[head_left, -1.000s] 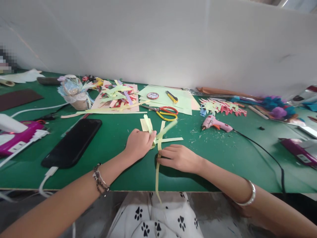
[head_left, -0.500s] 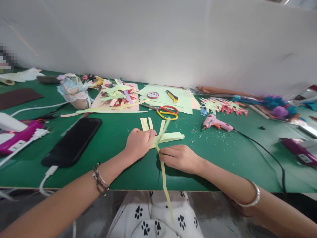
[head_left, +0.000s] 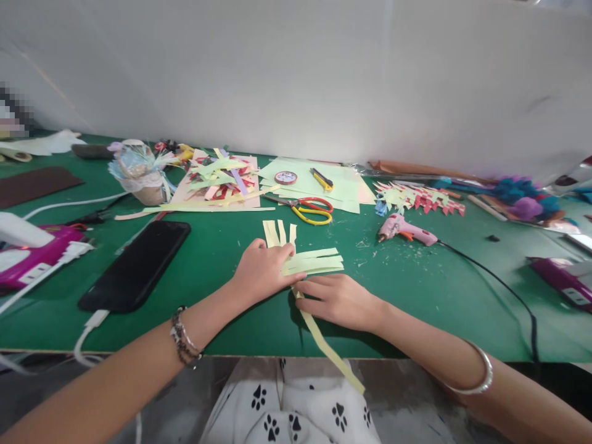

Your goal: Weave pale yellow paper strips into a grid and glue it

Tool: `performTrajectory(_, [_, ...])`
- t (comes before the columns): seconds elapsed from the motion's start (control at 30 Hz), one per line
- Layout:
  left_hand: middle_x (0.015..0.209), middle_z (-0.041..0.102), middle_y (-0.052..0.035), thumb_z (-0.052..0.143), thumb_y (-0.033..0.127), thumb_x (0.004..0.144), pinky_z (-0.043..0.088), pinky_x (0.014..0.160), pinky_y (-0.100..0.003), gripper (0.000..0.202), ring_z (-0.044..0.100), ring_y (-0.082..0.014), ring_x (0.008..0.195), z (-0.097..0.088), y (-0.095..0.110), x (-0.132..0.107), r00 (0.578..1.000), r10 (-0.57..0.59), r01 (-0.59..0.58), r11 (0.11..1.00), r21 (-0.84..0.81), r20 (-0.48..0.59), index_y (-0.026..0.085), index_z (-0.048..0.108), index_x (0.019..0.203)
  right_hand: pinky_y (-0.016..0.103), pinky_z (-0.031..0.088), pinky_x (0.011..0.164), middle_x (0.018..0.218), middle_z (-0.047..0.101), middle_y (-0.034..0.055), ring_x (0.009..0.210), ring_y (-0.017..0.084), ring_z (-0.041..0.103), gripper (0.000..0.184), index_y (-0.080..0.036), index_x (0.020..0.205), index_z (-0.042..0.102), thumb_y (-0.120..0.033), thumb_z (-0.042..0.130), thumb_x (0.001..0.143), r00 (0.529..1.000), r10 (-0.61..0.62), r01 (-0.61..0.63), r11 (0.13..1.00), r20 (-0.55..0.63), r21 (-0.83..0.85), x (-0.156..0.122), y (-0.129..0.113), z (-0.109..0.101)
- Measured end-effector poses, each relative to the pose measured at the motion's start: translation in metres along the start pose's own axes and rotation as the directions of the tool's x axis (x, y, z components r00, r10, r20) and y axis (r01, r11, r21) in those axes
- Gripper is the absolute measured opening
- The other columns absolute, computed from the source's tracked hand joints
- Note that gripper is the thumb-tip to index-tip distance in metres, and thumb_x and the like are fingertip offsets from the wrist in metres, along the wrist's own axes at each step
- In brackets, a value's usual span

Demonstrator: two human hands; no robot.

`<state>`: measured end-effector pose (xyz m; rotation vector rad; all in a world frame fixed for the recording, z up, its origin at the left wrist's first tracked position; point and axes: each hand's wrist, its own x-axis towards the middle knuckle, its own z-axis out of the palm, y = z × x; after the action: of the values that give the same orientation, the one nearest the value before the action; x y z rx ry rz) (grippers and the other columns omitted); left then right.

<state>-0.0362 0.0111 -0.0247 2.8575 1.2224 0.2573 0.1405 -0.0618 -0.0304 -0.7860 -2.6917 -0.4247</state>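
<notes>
Pale yellow-green crossed paper strips (head_left: 319,262) lie on the green table, their ends fanning out to the back and to the right. My left hand (head_left: 263,265) is closed over their left part, the thumb stretched toward my right hand. Between the fingers of my right hand (head_left: 340,302) is one long paper strip (head_left: 324,342), whose loose end hangs past the table's front edge onto the lap. The two hands almost meet at the near edge of the crossed strips. My fingers hide where the long strip meets the others.
Scissors (head_left: 312,209), a pink glue gun (head_left: 407,230) and a box cutter (head_left: 321,179) lie behind. Coloured paper scraps (head_left: 222,176) are heaped at the back left. A black phone (head_left: 136,265) with a cable is at left. The glue gun's cord (head_left: 497,277) runs down the right side.
The long strip's upper end, which stood up over the crossed strips, is down out of sight. Its hanging end has swung right. My left thumb has stretched out toward my right hand.
</notes>
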Motion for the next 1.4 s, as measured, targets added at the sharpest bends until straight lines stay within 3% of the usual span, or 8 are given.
performTrajectory(0.13, [0.082,0.068,-0.0023,0.041,0.056,0.084,0.029,0.073,-0.033,0.039,0.055,-0.0172,0.064,0.001,-0.003,-0.001,0.998,0.060,-0.060,0.998,0.010,0.020,0.019,0.055,0.088,0.025,0.033,0.056,0.081,0.061,0.0003,0.067,0.012,0.051,0.016,-0.018,0.081,0.058,-0.013,0.045,0.088,1.000,0.000,0.000,1.000,0.007,0.022,0.000,0.000,0.000])
performTrajectory(0.53, [0.062,0.054,0.0063,0.050,0.040,0.081,0.028,0.075,-0.031,0.022,0.046,-0.0107,0.052,-0.005,-0.004,-0.001,0.996,0.050,-0.035,0.977,-0.210,0.070,0.020,0.051,0.093,0.025,0.034,0.059,0.069,0.058,0.0002,0.065,0.011,0.050,0.025,-0.016,0.071,0.056,-0.020,0.041,0.091,0.999,0.020,-0.023,0.997,0.038,0.075,-0.001,-0.002,-0.001])
performTrajectory(0.7, [0.067,0.057,0.0019,0.044,0.029,0.081,0.028,0.059,-0.026,0.014,0.049,-0.0129,0.058,-0.007,0.000,-0.001,0.995,0.066,-0.051,0.981,-0.186,0.079,0.019,0.051,0.074,0.025,0.034,0.059,0.068,0.058,-0.0002,0.065,0.010,0.051,0.026,-0.016,0.070,0.057,-0.019,0.041,0.091,0.999,0.022,-0.024,0.997,0.031,0.079,0.000,-0.001,-0.003])
performTrajectory(0.83, [0.061,0.058,0.0007,0.039,0.023,0.080,0.026,0.054,-0.027,0.020,0.049,-0.0130,0.053,-0.009,0.005,0.000,0.999,0.019,-0.016,0.998,-0.056,0.047,0.019,0.049,0.063,0.026,0.034,0.057,0.067,0.058,0.0003,0.063,0.011,0.050,0.028,-0.016,0.070,0.057,-0.022,0.040,0.091,0.999,0.030,-0.034,0.993,0.036,0.109,0.000,-0.002,-0.005])
performTrajectory(1.0, [0.054,0.058,0.0002,0.038,0.021,0.080,0.028,0.056,-0.028,0.019,0.048,-0.0142,0.047,-0.011,0.006,0.000,1.000,-0.011,0.010,0.999,0.038,0.029,0.019,0.050,0.065,0.025,0.035,0.058,0.069,0.060,0.0014,0.063,0.011,0.052,0.029,-0.016,0.074,0.060,-0.024,0.039,0.092,0.997,0.059,-0.067,0.986,0.056,0.152,0.000,-0.001,-0.005])
performTrajectory(1.2, [0.050,0.057,0.0035,0.041,0.027,0.081,0.032,0.060,-0.027,0.019,0.050,-0.0140,0.046,-0.017,0.004,-0.002,0.994,-0.092,0.096,0.992,-0.081,0.050,0.021,0.056,0.071,0.023,0.038,0.062,0.075,0.062,0.0044,0.068,0.011,0.055,0.028,-0.016,0.079,0.061,-0.026,0.039,0.092,0.987,0.116,-0.143,0.950,0.112,0.278,-0.001,0.003,-0.006])
performTrajectory(1.33, [0.045,0.053,0.0009,0.035,0.033,0.085,0.031,0.055,-0.027,0.037,0.048,-0.0147,0.044,-0.017,0.003,0.001,0.979,-0.182,0.188,0.980,-0.068,0.092,0.020,0.056,0.058,0.022,0.039,0.063,0.079,0.063,0.0045,0.072,0.012,0.057,0.027,-0.017,0.081,0.061,-0.026,0.039,0.092,0.982,0.139,-0.175,0.928,0.129,0.330,-0.001,0.003,-0.004])
performTrajectory(1.4, [0.047,0.055,0.0005,0.034,0.034,0.086,0.030,0.052,-0.027,0.036,0.050,-0.0158,0.045,-0.016,0.003,0.003,0.977,-0.190,0.197,0.978,-0.068,0.096,0.020,0.061,0.068,0.022,0.040,0.064,0.081,0.063,0.0042,0.073,0.011,0.057,0.025,-0.017,0.081,0.061,-0.025,0.040,0.091,0.981,0.149,-0.184,0.922,0.128,0.341,-0.001,0.003,-0.003])
